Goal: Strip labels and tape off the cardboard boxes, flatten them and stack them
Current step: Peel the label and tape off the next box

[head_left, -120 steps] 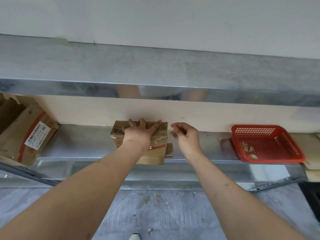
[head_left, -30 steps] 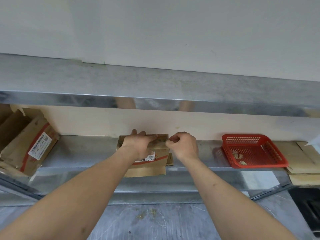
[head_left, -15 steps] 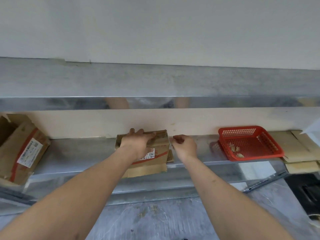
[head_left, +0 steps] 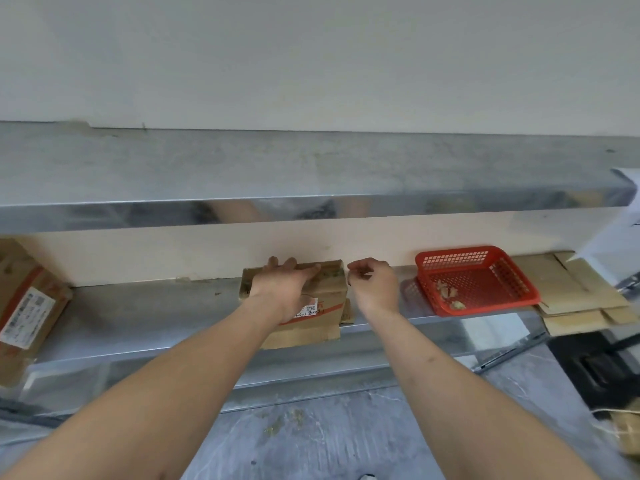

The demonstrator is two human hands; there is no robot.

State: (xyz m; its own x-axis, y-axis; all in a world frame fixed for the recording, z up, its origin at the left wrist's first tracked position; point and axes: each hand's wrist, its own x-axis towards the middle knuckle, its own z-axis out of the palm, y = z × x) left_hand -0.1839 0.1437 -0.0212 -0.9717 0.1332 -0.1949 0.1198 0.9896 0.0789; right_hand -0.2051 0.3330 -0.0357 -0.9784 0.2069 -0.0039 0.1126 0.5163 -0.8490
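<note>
A small brown cardboard box (head_left: 325,289) with a red stripe and a white label (head_left: 309,309) lies on the metal shelf (head_left: 138,313), its front flap hanging over the edge. My left hand (head_left: 284,285) presses flat on the box's top with straight fingers. My right hand (head_left: 372,284) is just right of the box's upper right corner. Its thumb and fingertips are curled into a pinch there, seemingly on a thin strip of tape that is too small to make out.
A red plastic basket (head_left: 478,278) with scraps stands on the shelf to the right. Flattened cardboard (head_left: 575,299) lies beyond it. Another labelled box (head_left: 27,306) leans at the far left. An upper metal shelf (head_left: 311,174) overhangs. Below is a grey floor with debris.
My right hand has drawn slightly right, off the box's top edge, keeping its fingers pinched. My left hand stays pressed on the box. The view has shifted a little.
</note>
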